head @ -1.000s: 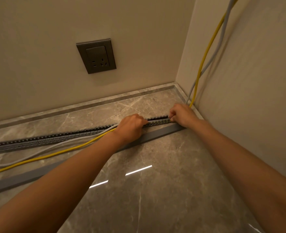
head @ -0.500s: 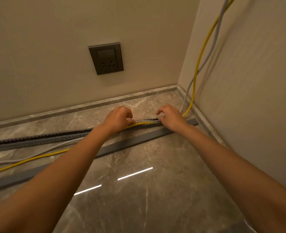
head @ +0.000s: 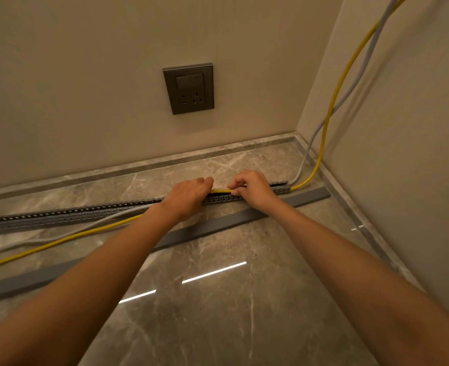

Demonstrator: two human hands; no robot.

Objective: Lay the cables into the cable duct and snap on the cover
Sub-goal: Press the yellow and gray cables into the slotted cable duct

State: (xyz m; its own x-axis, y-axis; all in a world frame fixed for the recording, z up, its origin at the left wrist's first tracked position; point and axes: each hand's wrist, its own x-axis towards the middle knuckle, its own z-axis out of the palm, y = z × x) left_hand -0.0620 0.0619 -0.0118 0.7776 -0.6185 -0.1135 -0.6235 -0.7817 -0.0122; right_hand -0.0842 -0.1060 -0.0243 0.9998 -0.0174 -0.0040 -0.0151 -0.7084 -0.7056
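A grey slotted cable duct (head: 67, 215) lies on the marble floor, running from the left edge toward the right corner. A yellow cable (head: 335, 96) and a grey cable (head: 360, 72) come down the right wall and enter the duct's right end. Both hands pinch the cables over the duct, my left hand (head: 189, 198) beside my right hand (head: 252, 187), a short yellow stretch showing between them. Left of my left hand the two cables leave the duct and trail across the floor. The flat grey cover strip (head: 218, 227) lies on the floor in front of the duct.
A dark wall socket with a switch (head: 189, 88) sits on the back wall above the duct. A stone skirting (head: 138, 167) runs along both walls into the corner at right. Polished floor with light reflections lies in front.
Both hands have slid leftward along the duct, away from the corner. More of the duct's right end, with the cables lying in it, now shows.
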